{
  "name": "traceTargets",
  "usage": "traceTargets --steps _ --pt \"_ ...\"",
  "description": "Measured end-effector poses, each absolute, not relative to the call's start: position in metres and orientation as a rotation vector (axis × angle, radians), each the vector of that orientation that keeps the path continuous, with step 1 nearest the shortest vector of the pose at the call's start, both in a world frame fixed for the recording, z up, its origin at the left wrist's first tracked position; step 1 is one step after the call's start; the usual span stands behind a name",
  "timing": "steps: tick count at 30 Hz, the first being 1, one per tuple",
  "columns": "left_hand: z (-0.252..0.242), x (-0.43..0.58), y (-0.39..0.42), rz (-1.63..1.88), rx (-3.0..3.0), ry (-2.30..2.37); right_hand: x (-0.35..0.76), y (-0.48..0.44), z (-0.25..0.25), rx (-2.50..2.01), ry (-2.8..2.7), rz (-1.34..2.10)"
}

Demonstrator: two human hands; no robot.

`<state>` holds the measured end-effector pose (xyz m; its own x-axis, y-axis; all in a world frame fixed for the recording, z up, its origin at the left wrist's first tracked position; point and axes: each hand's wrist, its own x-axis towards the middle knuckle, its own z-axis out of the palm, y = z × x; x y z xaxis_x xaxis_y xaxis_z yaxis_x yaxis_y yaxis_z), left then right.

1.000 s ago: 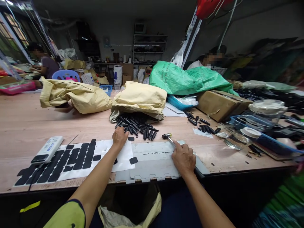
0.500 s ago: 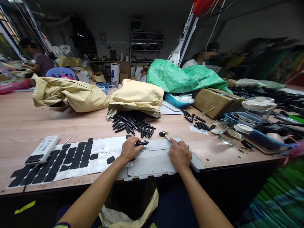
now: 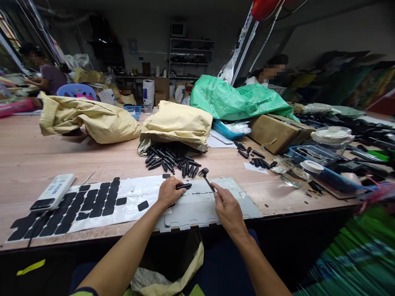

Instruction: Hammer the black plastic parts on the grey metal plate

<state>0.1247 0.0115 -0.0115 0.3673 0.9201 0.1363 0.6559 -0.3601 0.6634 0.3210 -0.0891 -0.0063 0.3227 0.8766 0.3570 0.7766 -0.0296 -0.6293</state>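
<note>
Your left hand (image 3: 169, 191) is working just left of your twelve o'clock, its thumb and fingers closing around a slim black piece (image 3: 184, 186). That piece is lying almost level over the grey board (image 3: 193, 207), its free end pointing to about three o'clock from your knuckles. Your right hand (image 3: 228, 205) is resting in the air at your one o'clock, its fingers wrapping the handle of a small hammer (image 3: 208, 180). The hammer's dark head is pointing to roughly ten o'clock from that hand and is sitting near the free end of the black piece, apart from it. The head is probably hanging a little above the table, though this single view is making its height hard to judge.

At twelve o'clock, beyond the board, a heap of similar black pieces (image 3: 163, 158) is lying at the mouth of a cream bag (image 3: 177, 119). At eleven, a white sheet (image 3: 131, 187) is carrying rows of black rounded patches (image 3: 100, 201), and at ten a white device (image 3: 54, 191) is lying partly over it. Farther out at eleven, another cream bag (image 3: 101, 121) is slumping on the table.

At one o'clock, a green sack (image 3: 240, 98) is draping over a cardboard box (image 3: 271, 133); at two, a clear jar (image 3: 296, 176) is standing beside a blue basket (image 3: 339, 179). In the background, one co-worker (image 3: 52, 78) is sitting at ten.
</note>
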Motion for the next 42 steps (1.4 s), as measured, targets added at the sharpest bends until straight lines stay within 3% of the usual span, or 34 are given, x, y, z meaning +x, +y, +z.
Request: traceTargets --steps 22,31,37,42 --pt "-0.017 0.125 0.013 0.68 2.127 1.371 0.281 -0.103 -0.015 -1.875 -1.587 0.082" --pt "-0.015 0.127 0.01 0.688 2.173 1.402 0.335 -0.046 -0.004 -2.487 -1.247 -0.107" --pt "-0.015 0.127 0.014 0.684 2.179 1.372 0.327 -0.038 -0.02 -2.514 -1.24 -0.281" --pt "-0.008 0.117 -0.002 0.894 2.12 1.135 0.329 -0.039 -0.022 -2.503 -1.279 -0.31"
